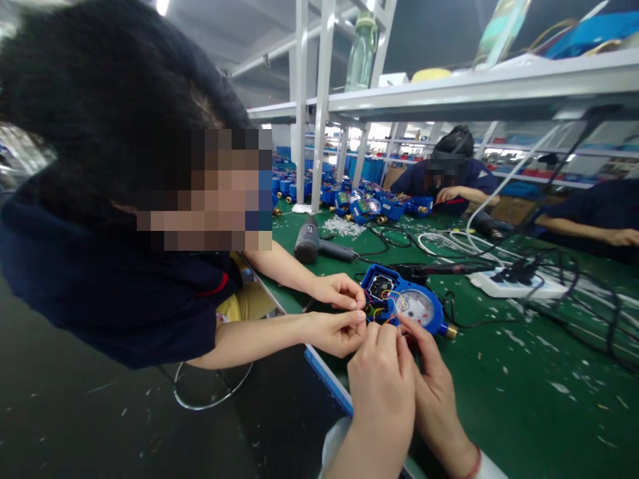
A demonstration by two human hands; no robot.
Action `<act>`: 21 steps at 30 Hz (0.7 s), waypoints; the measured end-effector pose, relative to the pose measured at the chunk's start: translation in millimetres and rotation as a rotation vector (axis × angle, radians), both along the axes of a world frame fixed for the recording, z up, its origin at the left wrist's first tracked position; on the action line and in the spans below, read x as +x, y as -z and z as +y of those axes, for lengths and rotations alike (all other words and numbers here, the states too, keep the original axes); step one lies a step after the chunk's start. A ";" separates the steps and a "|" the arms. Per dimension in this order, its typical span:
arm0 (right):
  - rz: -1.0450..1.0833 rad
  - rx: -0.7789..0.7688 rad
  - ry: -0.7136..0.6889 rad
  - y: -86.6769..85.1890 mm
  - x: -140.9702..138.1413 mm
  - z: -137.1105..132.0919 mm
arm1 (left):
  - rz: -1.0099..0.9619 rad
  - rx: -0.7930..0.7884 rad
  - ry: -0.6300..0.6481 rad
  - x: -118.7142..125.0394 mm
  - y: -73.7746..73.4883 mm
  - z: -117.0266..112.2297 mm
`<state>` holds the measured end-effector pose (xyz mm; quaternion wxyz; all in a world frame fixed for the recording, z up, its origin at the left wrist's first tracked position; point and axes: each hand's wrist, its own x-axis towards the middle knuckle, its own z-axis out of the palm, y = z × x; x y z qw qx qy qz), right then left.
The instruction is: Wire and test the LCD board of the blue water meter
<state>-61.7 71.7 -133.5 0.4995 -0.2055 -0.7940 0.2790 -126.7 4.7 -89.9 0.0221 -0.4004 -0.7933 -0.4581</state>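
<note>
A blue water meter (417, 307) lies on the green bench, with a round clear dial, a brass fitting and an open compartment of coloured wires. My left hand (382, 372) is at the near edge of that compartment, its fingers closed in a pinch on a thin wire; their tips are partly hidden. Close beside it, my right hand (432, 372) pinches thin wire with thumb and forefinger. Across the compartment, a co-worker's two hands, one above (342, 291) and one below (342, 332), also pinch at the wires.
A heat gun (308, 241) and a soldering iron (444, 269) lie behind the meter. To the right, a white power strip (519, 285) sits among tangled cables. Several more blue meters (367, 207) stand farther back under a shelf (449, 96). Two other people sit across the bench.
</note>
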 end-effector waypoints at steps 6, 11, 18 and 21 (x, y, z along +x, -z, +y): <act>-0.216 0.271 -0.068 -24.0 10.9 12.7 | 0.027 0.056 0.080 -8.8 6.8 -3.3; -0.361 0.474 -0.172 -55.7 15.5 27.6 | 0.028 0.133 0.079 -12.4 11.1 -6.3; -0.463 0.480 -0.269 -77.6 10.5 41.0 | 0.028 0.219 0.111 -14.2 15.6 -9.4; -0.483 0.417 -0.312 -81.2 9.4 42.3 | -0.034 0.269 0.112 -13.1 22.2 -8.3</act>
